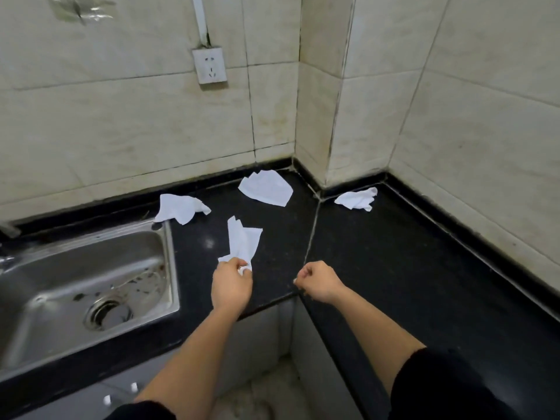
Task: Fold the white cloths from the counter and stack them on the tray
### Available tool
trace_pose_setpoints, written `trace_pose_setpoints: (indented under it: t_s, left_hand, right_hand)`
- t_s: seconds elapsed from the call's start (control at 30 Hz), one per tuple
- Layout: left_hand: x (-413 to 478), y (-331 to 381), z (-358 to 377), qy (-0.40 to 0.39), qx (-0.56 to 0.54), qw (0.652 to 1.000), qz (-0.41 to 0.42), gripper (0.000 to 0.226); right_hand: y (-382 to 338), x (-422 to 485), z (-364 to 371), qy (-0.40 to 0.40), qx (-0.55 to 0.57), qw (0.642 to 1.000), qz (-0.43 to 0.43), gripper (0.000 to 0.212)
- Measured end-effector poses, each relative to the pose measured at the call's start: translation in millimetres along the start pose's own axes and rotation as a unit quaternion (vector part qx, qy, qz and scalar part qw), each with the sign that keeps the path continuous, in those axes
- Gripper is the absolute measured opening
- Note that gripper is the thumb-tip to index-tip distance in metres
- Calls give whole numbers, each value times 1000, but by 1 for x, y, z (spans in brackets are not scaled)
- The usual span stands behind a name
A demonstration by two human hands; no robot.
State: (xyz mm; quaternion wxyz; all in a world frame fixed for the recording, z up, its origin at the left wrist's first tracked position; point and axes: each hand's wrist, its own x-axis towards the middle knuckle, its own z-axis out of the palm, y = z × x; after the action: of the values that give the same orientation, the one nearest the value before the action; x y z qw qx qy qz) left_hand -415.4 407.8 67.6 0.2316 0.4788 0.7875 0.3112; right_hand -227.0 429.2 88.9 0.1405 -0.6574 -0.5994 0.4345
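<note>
Four white cloths (266,187) lie crumpled on the black counter (394,253). Three sit apart along the back wall, and the left hand (231,283) pinches the nearest cloth (244,242) at its lower end, near the front edge. The right hand (318,283) hovers beside it, curled on nothing. Bare counter spreads rightward. The sink (170,253) holds dark specks.

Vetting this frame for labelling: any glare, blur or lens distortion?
Head view: wide-angle bowing curves the wall tile lines and counter edges; soft glare on the steel sink, one faint spot on the counter; the white cloth in the left hand is bright with little texture; no marked motion blur.
</note>
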Motion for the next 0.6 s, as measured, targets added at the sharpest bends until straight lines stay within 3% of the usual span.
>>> trace_pose_setpoints:
  t_s: [0.2, 0.43, 0.6]
  left_hand:
    - [95, -30, 6, 15, 13, 999, -35, 26]
    - [174, -57, 25, -95, 4, 994, -52, 35]
    - [201, -63, 36, -203, 37, 977, -52, 45]
  right_hand:
    - [-28, 87, 34, -29, -7, 999, 26, 20]
    - [-51, 166, 84, -63, 17, 996, 57, 23]
    - [-58, 204, 110, -44, 33, 995, 83, 22]
